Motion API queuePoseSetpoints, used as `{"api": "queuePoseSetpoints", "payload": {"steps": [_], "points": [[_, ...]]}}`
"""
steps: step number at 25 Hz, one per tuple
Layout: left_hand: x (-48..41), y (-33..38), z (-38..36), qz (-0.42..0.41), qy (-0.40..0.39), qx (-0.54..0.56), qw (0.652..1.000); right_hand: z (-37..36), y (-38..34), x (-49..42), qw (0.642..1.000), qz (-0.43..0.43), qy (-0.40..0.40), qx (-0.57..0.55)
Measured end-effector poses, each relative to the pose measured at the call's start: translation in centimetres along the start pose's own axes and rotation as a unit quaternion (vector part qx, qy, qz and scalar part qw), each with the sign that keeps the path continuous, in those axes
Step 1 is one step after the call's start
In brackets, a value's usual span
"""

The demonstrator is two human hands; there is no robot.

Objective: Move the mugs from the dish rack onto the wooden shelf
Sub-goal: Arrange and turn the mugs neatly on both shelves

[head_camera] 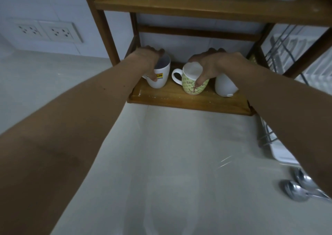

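On the lower board of the wooden shelf (179,99) stand three mugs. My left hand (145,56) grips the rim of a white mug with a yellow label (160,80) at the left. My right hand (213,64) holds the rim of a green patterned mug (190,86) in the middle, its white handle pointing left. A plain white mug (224,86) stands to the right, partly hidden behind my right wrist. The dish rack (287,51) shows at the right, beyond the shelf post.
The upper shelf board (206,6) carries several mugs, cut off at the top. Two metal spoons (298,186) lie on the white counter (170,163) at the lower right. A white tray (280,154) sits under the rack. Wall sockets (45,31) are at the left.
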State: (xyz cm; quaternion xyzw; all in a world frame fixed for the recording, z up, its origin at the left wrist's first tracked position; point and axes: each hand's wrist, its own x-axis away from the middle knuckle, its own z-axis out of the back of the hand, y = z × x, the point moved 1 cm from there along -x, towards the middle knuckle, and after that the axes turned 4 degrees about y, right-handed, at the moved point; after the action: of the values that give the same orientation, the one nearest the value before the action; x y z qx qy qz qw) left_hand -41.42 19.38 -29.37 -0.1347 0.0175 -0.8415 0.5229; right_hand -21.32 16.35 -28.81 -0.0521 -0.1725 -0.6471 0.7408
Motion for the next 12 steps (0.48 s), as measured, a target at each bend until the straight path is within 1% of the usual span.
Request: {"api": "queuePoseSetpoints", "payload": {"steps": [7, 11, 12], "points": [[0.6, 0.5, 0.6, 0.009, -0.029, -0.005, 1.000, -0.4, 0.2, 0.0, 1.000, -0.009, 0.003, 0.002], [1.0, 1.0, 0.3, 0.030, -0.037, 0.007, 0.999, -0.7, 0.3, -0.3, 1.000, -0.010, 0.001, 0.005], [1.4, 0.9, -0.1, 0.031, -0.025, 0.011, 0.999, -0.9, 0.4, -0.4, 1.000, -0.004, -0.008, 0.003]]}}
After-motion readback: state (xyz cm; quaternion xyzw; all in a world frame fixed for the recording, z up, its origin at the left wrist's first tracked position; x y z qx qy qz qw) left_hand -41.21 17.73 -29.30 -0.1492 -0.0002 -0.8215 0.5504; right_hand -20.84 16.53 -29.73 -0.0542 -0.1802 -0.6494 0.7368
